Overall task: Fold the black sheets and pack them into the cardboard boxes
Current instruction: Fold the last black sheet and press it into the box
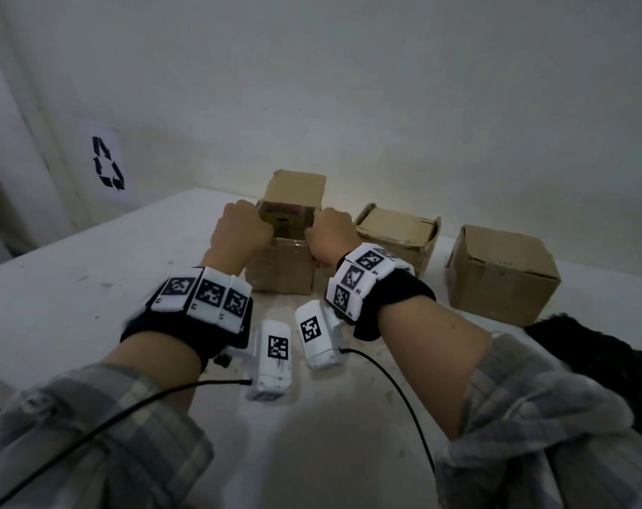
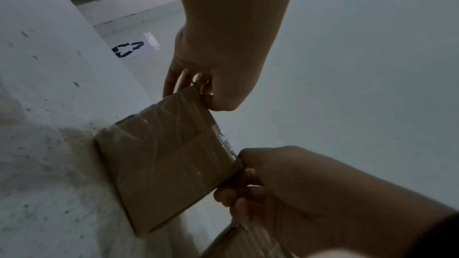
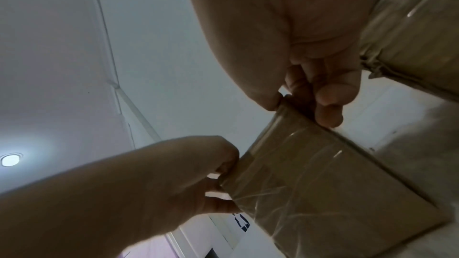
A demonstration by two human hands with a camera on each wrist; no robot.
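Gripping box (image 1: pixel 281 264) rim edges: both hands (image 1: pixel 282 229).

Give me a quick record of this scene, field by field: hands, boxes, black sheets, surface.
left hand: grips the left top edge of the open box
right hand: grips the right top edge of the same box
open box: upright, rear flap raised
middle box: flaps folded down
right box: flaps folded down
black sheets: heaped at the right edge, not boxed
table: white, scuffed
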